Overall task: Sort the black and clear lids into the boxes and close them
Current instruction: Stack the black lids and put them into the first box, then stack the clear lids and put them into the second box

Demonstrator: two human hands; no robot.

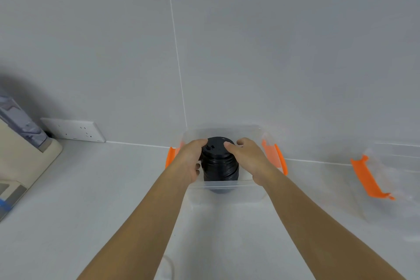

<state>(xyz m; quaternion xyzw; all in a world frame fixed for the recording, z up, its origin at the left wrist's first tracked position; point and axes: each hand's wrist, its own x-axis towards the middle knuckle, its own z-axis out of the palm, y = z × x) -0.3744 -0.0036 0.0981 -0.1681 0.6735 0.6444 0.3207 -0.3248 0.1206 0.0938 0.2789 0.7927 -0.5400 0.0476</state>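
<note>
A stack of black lids (219,163) stands upright inside a clear plastic box (227,185) with orange side latches, set against the tiled wall. My left hand (189,161) grips the stack's left side and my right hand (248,158) grips its right side, with fingers over the top lid. The bottom of the stack shows through the box's front wall. A second clear box (386,179) with an orange latch sits at the right, partly cut off by the frame edge. No clear lids can be made out.
The boxes rest on a pale grey counter (91,200) backed by a grey tiled wall. A white wall socket (75,130) sits low at the left. A beige appliance (20,166) occupies the far left edge.
</note>
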